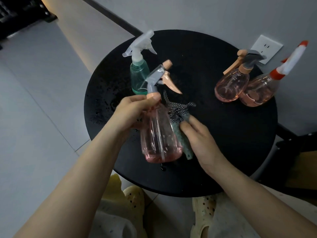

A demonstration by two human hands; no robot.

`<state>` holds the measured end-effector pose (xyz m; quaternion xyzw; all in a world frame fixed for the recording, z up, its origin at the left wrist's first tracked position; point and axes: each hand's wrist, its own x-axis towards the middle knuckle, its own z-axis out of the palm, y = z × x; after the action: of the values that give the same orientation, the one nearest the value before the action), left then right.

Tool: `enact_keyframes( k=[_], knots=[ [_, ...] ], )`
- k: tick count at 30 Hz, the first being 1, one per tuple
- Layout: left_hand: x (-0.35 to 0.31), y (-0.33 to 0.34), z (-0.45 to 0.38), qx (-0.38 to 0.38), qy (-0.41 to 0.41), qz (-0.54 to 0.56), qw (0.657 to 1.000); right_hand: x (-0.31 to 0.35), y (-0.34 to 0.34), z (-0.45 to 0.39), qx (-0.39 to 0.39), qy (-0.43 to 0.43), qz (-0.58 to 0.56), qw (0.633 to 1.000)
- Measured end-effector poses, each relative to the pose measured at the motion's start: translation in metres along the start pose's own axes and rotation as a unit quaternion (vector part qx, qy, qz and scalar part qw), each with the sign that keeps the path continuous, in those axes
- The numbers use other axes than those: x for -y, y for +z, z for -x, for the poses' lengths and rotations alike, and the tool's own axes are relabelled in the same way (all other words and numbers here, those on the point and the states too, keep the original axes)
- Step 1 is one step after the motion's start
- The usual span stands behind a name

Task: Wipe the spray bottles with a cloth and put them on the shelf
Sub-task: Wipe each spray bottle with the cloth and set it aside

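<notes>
Above the round table (223,143), pink bottle (159,138) between hands, cloth (181,127) alongside

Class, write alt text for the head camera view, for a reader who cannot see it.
Over a round black table, the left hand holds a pink spray bottle by its neck while the right hand presses a cloth to its side. A green bottle and two more pink bottles stand on the table.

We can read no text, label, brand, number or sign anywhere here. The bottles (160,134) show us only plain clear plastic, the wall socket (266,48) bears no marking that we can make out, and the worktop (223,134) carries no print.
</notes>
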<state>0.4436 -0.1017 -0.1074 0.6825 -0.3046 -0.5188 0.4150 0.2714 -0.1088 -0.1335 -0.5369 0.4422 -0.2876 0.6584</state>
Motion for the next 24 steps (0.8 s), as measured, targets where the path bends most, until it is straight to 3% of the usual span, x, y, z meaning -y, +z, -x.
enact_keyframes(
  k=[4, 7, 14, 18, 20, 24],
  knots=[
    [0.003, 0.005, 0.000, 0.008, -0.012, 0.009, 1.000, 0.004, 0.000, 0.000, 0.016, -0.178, 0.178, 0.968],
    [0.003, 0.004, -0.004, -0.027, -0.020, 0.034, 0.999, 0.000, -0.002, 0.002, 0.037, -0.244, 0.282, 0.927],
    [0.001, -0.016, -0.012, -0.024, -0.056, 0.182, 0.981, -0.002, -0.001, 0.014, 0.077, -0.391, 0.386, 0.832],
    [0.001, -0.022, -0.016, -0.021, -0.094, 0.155, 0.983, -0.005, -0.004, 0.015, 0.111, -0.449, 0.428, 0.776],
    [0.003, -0.019, -0.015, -0.002, -0.107, 0.149, 0.983, -0.004, -0.006, 0.014, 0.113, -0.450, 0.426, 0.777],
    [0.005, -0.008, -0.014, 0.010, -0.081, 0.167, 0.983, -0.002, -0.003, 0.012, 0.080, -0.376, 0.368, 0.847]
  ],
)
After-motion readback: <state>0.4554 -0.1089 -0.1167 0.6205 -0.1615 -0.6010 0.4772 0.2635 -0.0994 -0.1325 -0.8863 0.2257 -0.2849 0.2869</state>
